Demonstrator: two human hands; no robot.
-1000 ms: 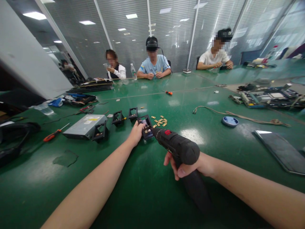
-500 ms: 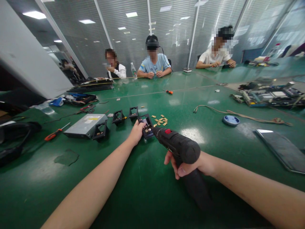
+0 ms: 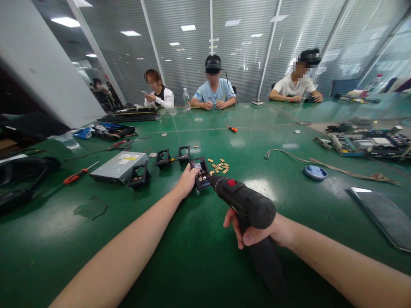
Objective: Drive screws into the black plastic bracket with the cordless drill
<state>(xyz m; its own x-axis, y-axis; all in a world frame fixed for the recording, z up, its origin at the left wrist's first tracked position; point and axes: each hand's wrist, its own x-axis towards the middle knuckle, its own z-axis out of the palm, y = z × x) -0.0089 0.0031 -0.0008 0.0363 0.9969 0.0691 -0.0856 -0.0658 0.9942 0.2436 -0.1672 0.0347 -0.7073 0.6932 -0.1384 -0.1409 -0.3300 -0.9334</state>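
In my left hand (image 3: 187, 179) is a black rectangular frame (image 3: 202, 185) with small metal pieces inside, gripped by its left side on the green table. My right hand (image 3: 253, 231) wraps round the handle of a black cordless drill (image 3: 244, 196) with a red switch on top. The drill's nose points at the right side of the frame; whether its tip touches anything I cannot make out. Just beyond lie several small brass plates (image 3: 221, 166). Further black frames (image 3: 163, 158) stand to the left, one of them (image 3: 138, 175) against a grey metal drive box (image 3: 120, 166).
An orange-handled screwdriver (image 3: 75, 176) and a headset (image 3: 25, 184) lie at the left. To the right are a blue round lid-like object (image 3: 315, 172), a phone (image 3: 382, 216), a tan cable (image 3: 337, 167) and a circuit board (image 3: 369, 143). Several people sit across the table (image 3: 180, 256).
The whole view has shifted, so things appear slightly lower and further right. Both hands keep their hold, and the drill stays at the frame.
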